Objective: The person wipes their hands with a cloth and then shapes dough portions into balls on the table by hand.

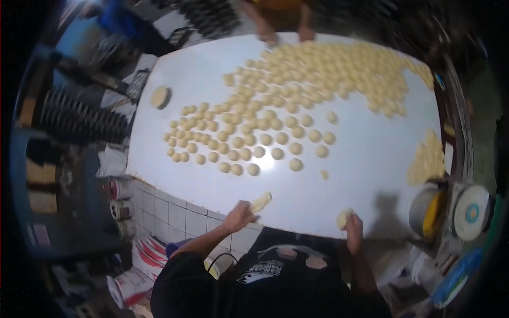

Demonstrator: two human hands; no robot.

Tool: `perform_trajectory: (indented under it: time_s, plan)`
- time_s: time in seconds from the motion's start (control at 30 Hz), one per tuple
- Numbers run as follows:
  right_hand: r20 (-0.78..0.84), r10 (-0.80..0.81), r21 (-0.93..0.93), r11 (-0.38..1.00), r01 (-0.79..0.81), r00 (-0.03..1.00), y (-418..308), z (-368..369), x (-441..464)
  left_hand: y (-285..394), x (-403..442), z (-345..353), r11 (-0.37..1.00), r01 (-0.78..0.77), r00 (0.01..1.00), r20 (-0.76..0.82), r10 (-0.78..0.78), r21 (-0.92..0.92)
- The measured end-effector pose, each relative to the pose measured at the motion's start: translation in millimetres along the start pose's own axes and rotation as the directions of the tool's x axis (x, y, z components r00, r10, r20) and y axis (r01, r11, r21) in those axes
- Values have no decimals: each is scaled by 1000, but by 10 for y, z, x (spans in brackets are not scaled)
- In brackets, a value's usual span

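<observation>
Near the front edge of a white table (191, 180), my left hand (240, 216) is closed around one end of an elongated piece of dough (261, 202). Further right, my right hand (353, 228) grips a rounder lump of dough (343, 218) at the table's edge. Beyond my hands lie many small dough balls (253, 169), loosely spread in the middle and packed tightly toward the far right. A small dough scrap (324, 174) sits by itself between the balls and my right hand.
A pile of dough pieces (427, 159) lies at the right edge, near a dial scale (471, 213) and a metal bowl (424, 212). A round, pale object (159, 97) stands at the far left. Across the table, another person's hands (269, 38) rest near the dough balls.
</observation>
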State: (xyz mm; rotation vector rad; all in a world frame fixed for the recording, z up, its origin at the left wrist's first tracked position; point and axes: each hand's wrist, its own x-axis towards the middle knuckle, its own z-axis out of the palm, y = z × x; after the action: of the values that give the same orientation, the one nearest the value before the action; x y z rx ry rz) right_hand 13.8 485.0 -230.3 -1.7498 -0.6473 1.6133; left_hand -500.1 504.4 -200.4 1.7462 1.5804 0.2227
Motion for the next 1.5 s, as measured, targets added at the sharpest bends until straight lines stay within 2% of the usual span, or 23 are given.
perform_trajectory:
  time_s: [0.03,0.07,0.1,0.13,0.33,0.5,0.53,0.63,0.7,0.8,0.83,0.9,0.93,1.0,1.03,1.07,1.13,1.2,1.3,1.37,1.4,1.47,1.5]
  plan:
    - [25,-37,-14,999,37,999,8,39,61,-138,54,-15,977,-202,979,-7,203,63]
    - [79,-452,-557,719,416,888,8,35,90,-185,236,-50,896,-390,918,17,396,211]
    - [335,-689,-849,75,524,642,-40,119,78,-97,434,-63,808,-479,858,-9,513,344]
    - [348,-703,-844,52,533,620,-108,251,213,19,631,9,822,-460,856,-79,511,334]
    - [-312,-834,-799,490,349,455,256,1186,700,526,592,674,960,-253,912,-303,277,116]
    - [568,-374,-757,113,643,733,296,441,329,-414,641,374,753,-613,788,109,606,238]
    - [407,-711,-847,-59,528,574,-26,556,115,-205,832,181,725,-602,778,44,626,333]
    - [335,-833,-826,-36,563,439,-336,1136,526,622,1238,611,884,-440,835,-293,467,155]
    - [11,-713,-904,293,312,701,115,1562,523,928,817,922,923,-374,890,-248,383,85]
    - [350,-682,-814,117,569,642,313,1074,106,477,602,826,804,-595,790,-179,586,4]
    - [413,-429,-832,182,524,803,207,666,314,220,620,810,698,-711,700,-183,691,-82]
    - [422,-504,-824,133,550,754,51,469,376,191,1023,588,745,-654,744,-66,665,135]
    - [356,-803,-803,-1,596,478,-269,676,503,482,1263,579,757,-624,746,-141,651,193]
    - [213,-846,-800,137,584,489,-184,1074,705,1133,1337,977,939,-338,863,-375,339,70]
    - [247,-785,-834,127,538,568,131,1183,644,1312,1178,1161,970,-215,967,-119,227,111]
    - [263,-730,-865,112,490,631,316,1221,613,1292,936,1311,936,-323,946,86,314,138]
    - [580,-696,-638,-67,767,422,291,752,239,852,539,1354,763,-645,740,-221,636,37]
    - [267,-479,-775,408,482,836,385,192,539,299,837,1117,763,-633,765,-47,642,126]
    - [406,-685,-774,96,626,606,-384,710,825,1033,1354,816,890,-416,838,-302,455,188]
    - [-58,-690,-878,380,292,722,-187,1137,946,1393,1269,1251,951,-300,864,-403,303,72]
    - [161,-685,-920,155,359,711,167,1063,850,1414,1029,1304,939,-338,929,-137,343,55]
    - [542,-691,-696,-49,717,479,447,526,556,1020,753,1435,771,-635,713,-359,603,33]
    - [349,-721,-429,444,786,598,77,439,659,709,905,1328,745,-663,696,-308,648,71]
